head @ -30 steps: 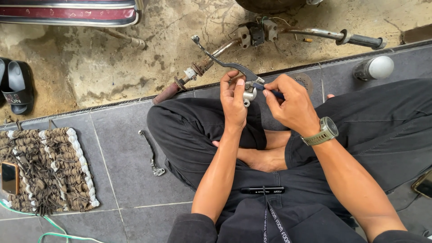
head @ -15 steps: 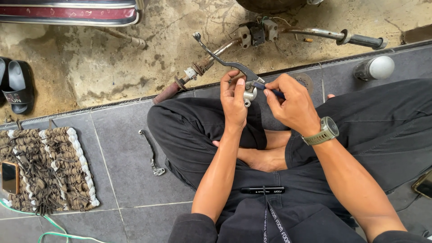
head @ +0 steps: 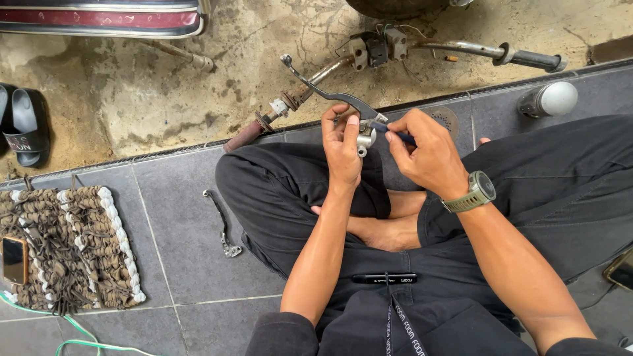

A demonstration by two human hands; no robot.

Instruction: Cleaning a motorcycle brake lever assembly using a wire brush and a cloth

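A person sits cross-legged on grey tiles (head: 171, 217) beside a dirt floor (head: 132, 99); handlebars (head: 455, 49) lie on the dirt ahead, a woven mat (head: 72, 250) with a phone (head: 13, 259) lies far left, a second lever (head: 221, 224) lies on the tiles left of the knee; the lever (head: 323, 89) in work is raised over the lap, its long axis running from a ball tip up-left down-right to its bracket end; the left hand (head: 343, 148) is closed around that bracket end, fingers wrapped from below; the right hand (head: 428, 155), just right of it, pinches a thin dark tool (head: 395, 134) whose tip points left into the bracket; both hands nearly touch, the left nearer the lever.
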